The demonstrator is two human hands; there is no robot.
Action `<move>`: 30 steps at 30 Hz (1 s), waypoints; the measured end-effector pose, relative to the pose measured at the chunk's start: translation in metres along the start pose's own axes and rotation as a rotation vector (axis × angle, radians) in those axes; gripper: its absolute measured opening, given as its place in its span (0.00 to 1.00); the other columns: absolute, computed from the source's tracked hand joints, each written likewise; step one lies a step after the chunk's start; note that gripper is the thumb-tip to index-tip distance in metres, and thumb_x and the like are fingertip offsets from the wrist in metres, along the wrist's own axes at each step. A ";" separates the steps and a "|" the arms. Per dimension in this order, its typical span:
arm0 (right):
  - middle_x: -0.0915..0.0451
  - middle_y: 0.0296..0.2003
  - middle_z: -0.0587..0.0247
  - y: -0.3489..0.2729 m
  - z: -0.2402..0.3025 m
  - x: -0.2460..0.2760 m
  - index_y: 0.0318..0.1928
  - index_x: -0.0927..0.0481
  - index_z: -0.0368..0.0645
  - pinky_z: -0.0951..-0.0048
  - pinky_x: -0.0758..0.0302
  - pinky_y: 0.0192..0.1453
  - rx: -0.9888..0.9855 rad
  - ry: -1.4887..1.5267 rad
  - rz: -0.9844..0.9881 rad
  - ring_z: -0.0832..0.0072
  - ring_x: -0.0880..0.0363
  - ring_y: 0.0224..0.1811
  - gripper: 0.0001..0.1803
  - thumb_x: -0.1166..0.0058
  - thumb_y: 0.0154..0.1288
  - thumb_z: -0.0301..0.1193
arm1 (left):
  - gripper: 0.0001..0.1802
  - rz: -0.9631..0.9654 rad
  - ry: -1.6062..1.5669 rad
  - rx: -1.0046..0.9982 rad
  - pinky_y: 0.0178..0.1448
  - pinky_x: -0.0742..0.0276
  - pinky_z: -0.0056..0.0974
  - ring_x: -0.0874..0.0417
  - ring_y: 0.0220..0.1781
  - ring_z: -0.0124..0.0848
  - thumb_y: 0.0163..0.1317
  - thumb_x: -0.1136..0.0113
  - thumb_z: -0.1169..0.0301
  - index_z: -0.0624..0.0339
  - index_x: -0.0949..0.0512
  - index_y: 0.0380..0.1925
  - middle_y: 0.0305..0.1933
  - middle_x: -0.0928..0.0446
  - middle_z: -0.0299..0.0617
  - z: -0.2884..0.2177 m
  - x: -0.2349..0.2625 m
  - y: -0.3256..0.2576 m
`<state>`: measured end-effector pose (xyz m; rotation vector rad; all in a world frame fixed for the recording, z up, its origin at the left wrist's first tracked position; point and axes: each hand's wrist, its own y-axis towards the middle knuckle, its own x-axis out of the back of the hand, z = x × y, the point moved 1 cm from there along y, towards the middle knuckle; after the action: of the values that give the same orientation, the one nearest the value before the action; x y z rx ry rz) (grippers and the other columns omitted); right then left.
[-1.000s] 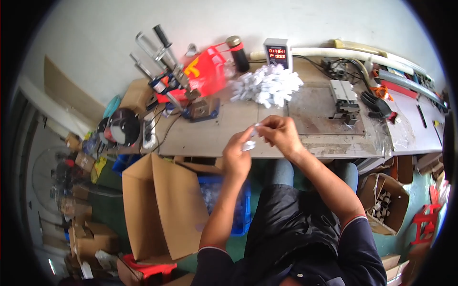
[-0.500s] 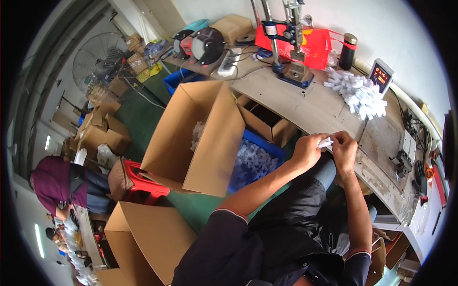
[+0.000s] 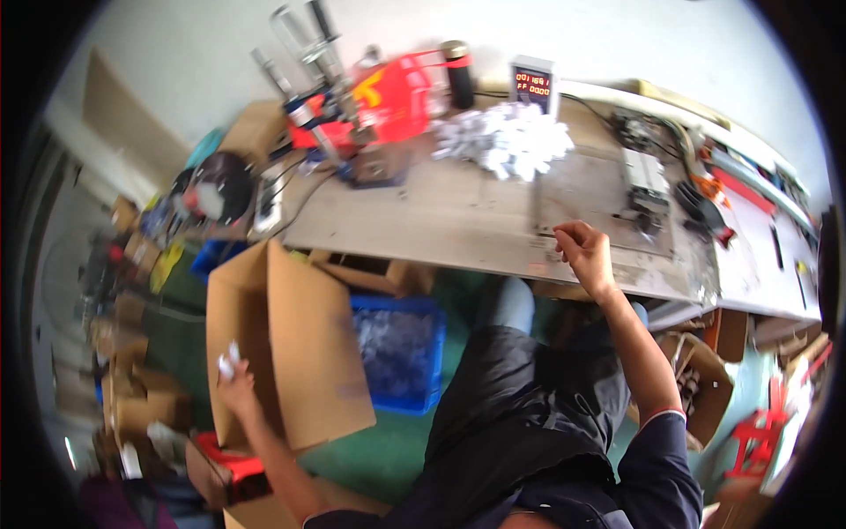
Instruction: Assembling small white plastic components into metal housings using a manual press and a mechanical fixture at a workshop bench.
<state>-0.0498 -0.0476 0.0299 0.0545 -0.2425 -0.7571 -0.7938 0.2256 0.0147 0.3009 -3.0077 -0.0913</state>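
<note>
Beside the table (image 3: pixel 441 220), the left hand (image 3: pixel 236 388) clamps white pieces (image 3: pixel 229 356) at the box (image 3: pixel 319 353); a firm pinch suits them. The right hand (image 3: pixel 589 256) bunches its fingertips together.

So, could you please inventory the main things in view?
workbench: 1, grey-brown, centre
lever press: 1, blue-silver, workbench left
bag: 1, red, behind lever press
flask: 1, black, right of bag
small pieces: many, white, piled on workbench
digital counter: 1, grey-white, behind small pieces
metal fixture: 1, grey, workbench right
large carton: 1, brown, below workbench left
bin: 1, blue, beside large carton
left hand: 1, bare, at large carton, holding white pieces
right hand: 1, bare, over workbench
</note>
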 end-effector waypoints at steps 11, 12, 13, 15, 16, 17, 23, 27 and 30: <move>0.13 0.32 0.52 -0.024 -0.053 0.118 0.41 0.13 0.41 0.64 0.18 0.41 0.340 -0.590 -0.600 0.58 0.12 0.34 0.06 0.37 0.68 0.30 | 0.15 0.155 0.468 -0.553 0.59 0.21 0.40 0.15 0.51 0.37 0.68 0.36 0.76 0.66 0.17 0.54 0.51 0.15 0.47 -0.091 -0.274 -0.081; 0.13 0.32 0.51 -0.023 -0.058 0.119 0.41 0.13 0.40 0.63 0.19 0.40 0.208 -0.476 -0.586 0.58 0.12 0.34 0.07 0.37 0.68 0.30 | 0.14 0.272 0.418 -0.518 0.59 0.21 0.38 0.15 0.50 0.35 0.69 0.36 0.75 0.66 0.17 0.53 0.52 0.15 0.45 -0.093 -0.310 -0.095; 0.13 0.31 0.50 -0.021 -0.056 0.116 0.41 0.13 0.40 0.63 0.19 0.40 0.145 -0.366 -0.567 0.58 0.12 0.34 0.07 0.37 0.68 0.30 | 0.13 0.370 0.335 -0.581 0.59 0.20 0.39 0.15 0.50 0.35 0.69 0.36 0.75 0.65 0.17 0.52 0.51 0.15 0.46 -0.087 -0.347 -0.107; 0.13 0.31 0.50 -0.024 -0.057 0.121 0.41 0.13 0.40 0.63 0.19 0.40 0.078 -0.253 -0.575 0.58 0.11 0.34 0.07 0.38 0.68 0.30 | 0.12 0.584 0.295 -0.692 0.58 0.20 0.40 0.14 0.51 0.37 0.68 0.36 0.76 0.64 0.16 0.51 0.49 0.15 0.46 -0.092 -0.425 -0.144; 0.13 0.31 0.50 -0.027 -0.059 0.125 0.41 0.13 0.40 0.63 0.19 0.40 0.042 -0.223 -0.596 0.58 0.11 0.34 0.07 0.38 0.69 0.30 | 0.12 0.688 0.343 -0.745 0.57 0.19 0.40 0.14 0.52 0.38 0.68 0.36 0.76 0.64 0.16 0.50 0.49 0.15 0.47 -0.101 -0.466 -0.166; 0.13 0.30 0.49 -0.030 -0.060 0.127 0.41 0.13 0.41 0.63 0.19 0.40 0.007 -0.190 -0.614 0.58 0.11 0.34 0.07 0.38 0.69 0.30 | 0.12 0.762 0.326 -0.814 0.57 0.19 0.41 0.14 0.52 0.41 0.67 0.36 0.76 0.62 0.15 0.50 0.48 0.15 0.48 -0.110 -0.505 -0.185; 0.13 0.32 0.49 -0.033 -0.057 0.121 0.41 0.13 0.40 0.62 0.18 0.41 0.068 -0.255 -0.639 0.55 0.12 0.35 0.08 0.37 0.67 0.31 | 0.11 0.901 0.309 -1.134 0.56 0.20 0.44 0.15 0.51 0.46 0.65 0.39 0.77 0.59 0.14 0.46 0.47 0.16 0.45 -0.171 -0.686 -0.215; 0.13 0.35 0.48 -0.033 -0.051 0.121 0.40 0.13 0.40 0.59 0.18 0.43 0.089 -0.264 -0.636 0.50 0.12 0.38 0.07 0.36 0.66 0.30 | 0.14 0.769 0.478 -1.671 0.60 0.26 0.48 0.20 0.55 0.44 0.61 0.42 0.78 0.58 0.14 0.45 0.47 0.17 0.42 -0.199 -0.785 -0.195; 0.13 0.35 0.48 -0.027 -0.046 0.118 0.40 0.13 0.40 0.60 0.18 0.43 0.086 -0.230 -0.623 0.51 0.12 0.39 0.07 0.36 0.66 0.30 | 0.14 0.791 0.755 -1.793 0.61 0.30 0.47 0.22 0.59 0.41 0.64 0.44 0.72 0.55 0.13 0.45 0.48 0.16 0.41 -0.196 -0.827 -0.160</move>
<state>0.0258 -0.1504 0.0050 0.1280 -0.4880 -1.3758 0.0658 0.2260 0.1064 -0.7744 -1.2165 -1.7529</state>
